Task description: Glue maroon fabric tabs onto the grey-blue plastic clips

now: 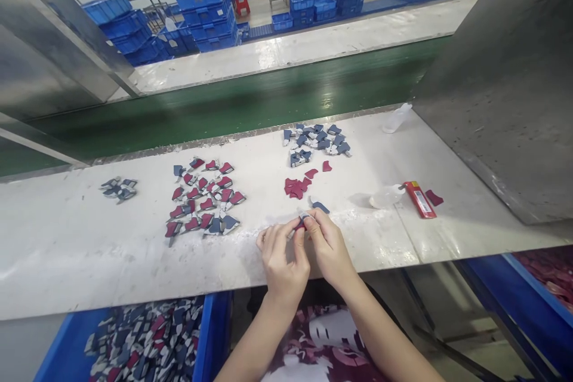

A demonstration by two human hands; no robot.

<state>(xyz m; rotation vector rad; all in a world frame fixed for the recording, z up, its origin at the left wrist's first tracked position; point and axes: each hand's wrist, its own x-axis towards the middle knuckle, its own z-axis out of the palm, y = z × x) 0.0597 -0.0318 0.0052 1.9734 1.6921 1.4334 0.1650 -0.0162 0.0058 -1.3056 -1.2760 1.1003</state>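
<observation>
A blue bin [210,334] sat under the front edge of the bench [89,250], on my left, heaped with navy, grey and dark-red pieces lying every which way. A second blue bin [528,298] stood low on my right, and what showed in it looked like dark-red pieces only, though just a corner was in view.

My left hand [283,253] and my right hand [329,245] met over the near edge of the bench. Both were closed by the fingertips on one small piece [302,219], grey and navy with a bit of red, held just above the surface between them. Its long axis ran roughly left to right, with the pale end tipped up and away from me; I could not make out its shape more finely than that.

Another navy piece [320,207] lay just beyond my right fingers. Farther back lay a small pile of red pieces [296,186] and a cluster of navy-and-grey pieces [316,142]. To the left, a spread of joined red-and-navy pieces [203,197] lay in loose rows, mostly slanted. A red lighter [419,199] lay to the right, its long axis running diagonally away from me.
</observation>
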